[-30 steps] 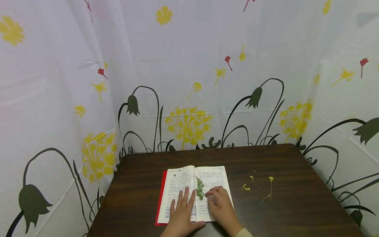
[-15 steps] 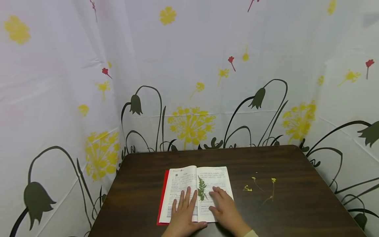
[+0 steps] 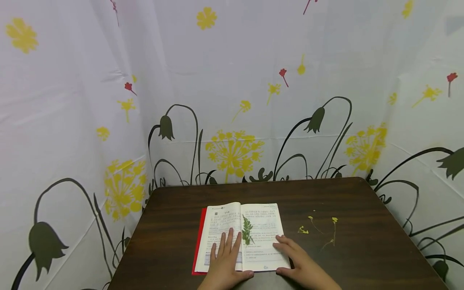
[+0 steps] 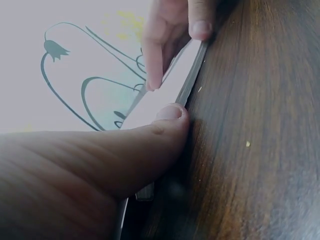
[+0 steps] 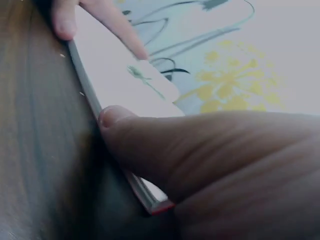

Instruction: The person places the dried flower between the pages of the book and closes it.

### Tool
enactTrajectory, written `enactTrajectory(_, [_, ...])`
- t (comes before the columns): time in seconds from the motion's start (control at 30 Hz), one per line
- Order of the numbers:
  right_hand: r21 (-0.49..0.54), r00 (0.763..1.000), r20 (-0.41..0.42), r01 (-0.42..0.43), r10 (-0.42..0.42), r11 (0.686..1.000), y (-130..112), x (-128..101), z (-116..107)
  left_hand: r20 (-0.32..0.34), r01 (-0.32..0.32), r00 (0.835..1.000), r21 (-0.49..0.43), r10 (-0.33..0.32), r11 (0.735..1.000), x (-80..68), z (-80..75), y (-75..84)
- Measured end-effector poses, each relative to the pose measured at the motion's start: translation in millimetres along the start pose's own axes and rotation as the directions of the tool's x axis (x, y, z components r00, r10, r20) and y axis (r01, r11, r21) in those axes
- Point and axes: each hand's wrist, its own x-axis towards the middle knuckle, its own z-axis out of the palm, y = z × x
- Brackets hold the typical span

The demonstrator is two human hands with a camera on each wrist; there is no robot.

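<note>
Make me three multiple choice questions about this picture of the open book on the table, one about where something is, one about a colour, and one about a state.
1. Where does the green fern sprig lie?
A. on the open book by its middle fold
B. on the bare table
C. under the left hand

2. What colour is the book's cover edge?
A. blue
B. red
C. green

3. How does the left hand lie?
A. curled in a fist
B. pinching a flower
C. flat, fingers straight on the left page

Answers: 1 A, the sprig lies across the print beside the fold; 2 B, a red strip shows along the left side; 3 C, the head view shows straight fingers on the page.
</note>
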Motion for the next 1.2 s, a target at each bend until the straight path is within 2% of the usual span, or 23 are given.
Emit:
enactTrajectory(0.1, [0.066, 0.999, 0.046, -0.027, 0.024, 0.997, 5, 0, -5, -0.004, 0.003, 1.000, 0.000, -0.003, 1.000, -0.1, -0.8, 0.3])
enactTrajectory(0.23, [0.105, 0.998, 0.058, -0.018, 0.012, 0.994, 8, -1, -9, -0.002, 0.003, 1.000, -0.003, -0.003, 1.000, 0.0, -1.7, 0.6])
enactTrajectory(0.43, [0.046, 0.999, 0.010, 0.035, -0.035, 0.998, 7, -1, -8, 0.001, 0.012, 1.000, 0.012, -0.012, 1.000, 0.7, -0.8, -0.2])
enactTrajectory(0.83, [0.046, 1.000, -0.002, -0.004, 0.004, 0.999, 2, -1, -8, 0.007, 0.016, 1.000, 0.016, -0.016, 1.000, 1.6, 3.1, -3.6])
enactTrajectory(1.07, [-0.009, 1.000, -0.015, 0.002, -0.002, 1.000, -3, 0, -8, 0.012, 0.012, 1.000, 0.001, -0.012, 1.000, 2.1, 2.8, -3.3])
enactTrajectory(1.2, [-0.002, 1.000, -0.008, -0.017, 0.017, 1.000, -3, 0, -8, 0.016, 0.016, 1.000, -0.001, -0.016, 1.000, 2.7, 2.3, -3.1])
